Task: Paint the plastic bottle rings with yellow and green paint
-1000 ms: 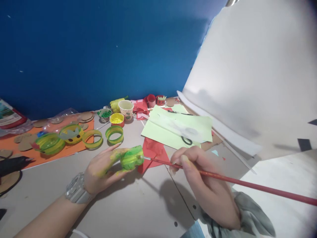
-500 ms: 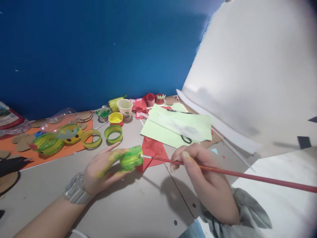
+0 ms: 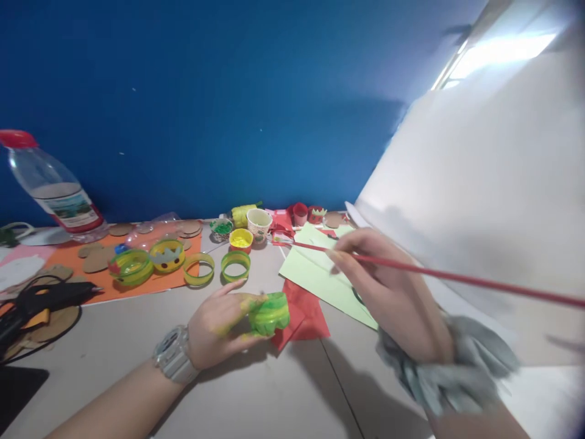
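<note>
My left hand [image 3: 228, 329], paint-smeared and with a watch on its wrist, is closed around a short green and yellow painted tube [image 3: 270, 314]. Between the thumb and fingers of my right hand [image 3: 379, 274] is a long paintbrush [image 3: 434, 274] with a red handle. Its tip points left, over the area by the paint cups and apart from the tube. Nearest that tip are a paper cup [image 3: 259, 225] and a small cup of yellow paint [image 3: 241, 239]. A cup of green paint [image 3: 222, 228] sits just left of them. Two painted rings [image 3: 236, 266] stand beyond my left hand.
Red paper [image 3: 304, 314] and light green sheets [image 3: 320, 268] lie right of centre. At left are an orange sheet [image 3: 159, 285] with painted rings, cardboard pieces [image 3: 98, 259], a black glue gun [image 3: 50, 302] and a bottle [image 3: 59, 189]. A blue wall [image 3: 205, 110] rises behind.
The paintbrush tip has left the green tube and moved up and away toward the paint cups, with my right hand raised. The view has shifted, bringing the bottle and glue gun further in.
</note>
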The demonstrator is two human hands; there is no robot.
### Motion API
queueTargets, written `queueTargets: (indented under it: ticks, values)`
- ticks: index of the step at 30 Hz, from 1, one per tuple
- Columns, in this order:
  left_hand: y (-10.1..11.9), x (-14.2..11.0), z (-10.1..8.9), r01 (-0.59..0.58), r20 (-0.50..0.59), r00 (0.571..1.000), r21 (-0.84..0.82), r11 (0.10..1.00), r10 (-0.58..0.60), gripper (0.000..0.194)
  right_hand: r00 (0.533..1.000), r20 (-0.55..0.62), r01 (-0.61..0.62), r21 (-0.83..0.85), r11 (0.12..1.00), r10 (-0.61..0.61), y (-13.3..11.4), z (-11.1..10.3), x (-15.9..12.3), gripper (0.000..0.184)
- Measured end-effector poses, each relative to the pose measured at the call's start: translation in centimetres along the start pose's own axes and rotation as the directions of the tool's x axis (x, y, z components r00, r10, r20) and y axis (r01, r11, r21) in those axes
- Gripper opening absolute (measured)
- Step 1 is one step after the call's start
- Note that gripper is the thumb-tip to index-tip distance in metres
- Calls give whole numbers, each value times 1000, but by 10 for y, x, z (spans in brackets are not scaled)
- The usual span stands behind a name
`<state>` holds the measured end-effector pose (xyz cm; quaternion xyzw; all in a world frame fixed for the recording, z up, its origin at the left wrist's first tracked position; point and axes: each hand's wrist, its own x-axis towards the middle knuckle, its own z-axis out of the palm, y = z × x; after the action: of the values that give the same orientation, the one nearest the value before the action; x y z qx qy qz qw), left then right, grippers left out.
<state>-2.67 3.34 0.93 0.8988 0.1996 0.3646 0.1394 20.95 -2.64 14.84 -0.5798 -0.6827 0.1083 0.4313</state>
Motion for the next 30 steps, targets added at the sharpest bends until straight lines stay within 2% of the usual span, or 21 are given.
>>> queueTargets:
  ticks: [2,3,6,10,14,19,23,26,30]
  values:
    - [0,0,-1,17,-25,1000,-19,1000,-17,40,989,142,29,21,999,-32,2,19,34,16]
    - [0,0,-1,18,-42,999,-23,1000,-19,39,984,175,39,13,999,-41,6,31,48,19]
    - [-1,0,-3,3,-73,997,-20,1000,-5,40,983,172,64,-35,997,-57,20,69,79,25]
    - [-2,0,-6,-49,-112,993,-15,999,47,40,983,164,97,-107,989,-79,36,110,91,24]
    - [-4,-2,-6,-63,-108,992,-7,998,62,39,979,187,110,-145,983,-82,42,132,93,26]
    - [-6,-5,-3,-53,-111,993,-10,999,52,41,978,190,113,-145,983,-85,45,143,96,26]
    - [-5,-4,-5,-63,-124,990,-18,998,60,40,977,193,112,-122,986,-87,43,142,95,25]
    - [-3,-3,-7,-58,-130,990,-13,998,56,41,984,150,109,-86,990,-95,35,131,89,26]
    - [-1,-2,-9,-6,-146,989,-54,999,-2,41,992,11,125,20,992,-125,16,100,74,26]
